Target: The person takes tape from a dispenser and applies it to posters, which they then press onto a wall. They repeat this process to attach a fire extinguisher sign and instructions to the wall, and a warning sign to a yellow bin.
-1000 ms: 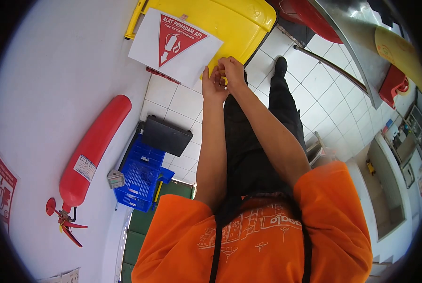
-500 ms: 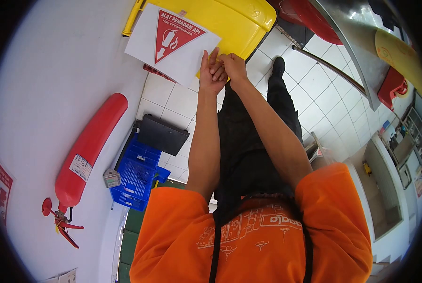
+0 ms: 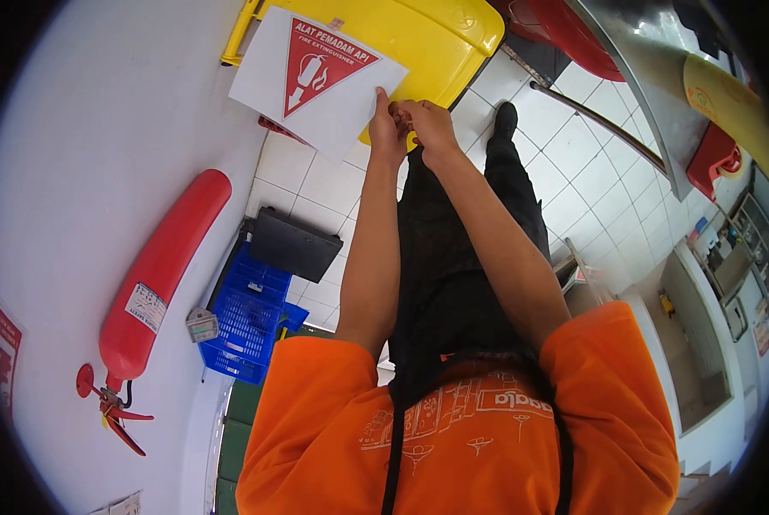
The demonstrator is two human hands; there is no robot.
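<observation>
A white sheet (image 3: 255, 90) with a red fire extinguisher triangle lies over the yellow bin lid (image 3: 436, 43). A small brownish strip (image 3: 337, 24) shows at its upper edge. My left hand (image 3: 388, 133) is beside the sheet's right corner, its thumb raised and its other fingers curled in. Against those fingers my right hand (image 3: 431, 130) is pinched closed. The two hands touch, and whatever lies between the fingertips is too small or hidden to make out.
A red fire extinguisher (image 3: 165, 266) is mounted on the white wall at left. Below the sheet are a black flat-topped object (image 3: 298, 243) and a blue crate (image 3: 245, 313). A metal counter (image 3: 638, 77) with a rail (image 3: 603, 124) stands at right.
My left hand has turned and its fingers have curled in, where they were more spread before. My right hand has stayed close against it. The sheet has barely shifted.
</observation>
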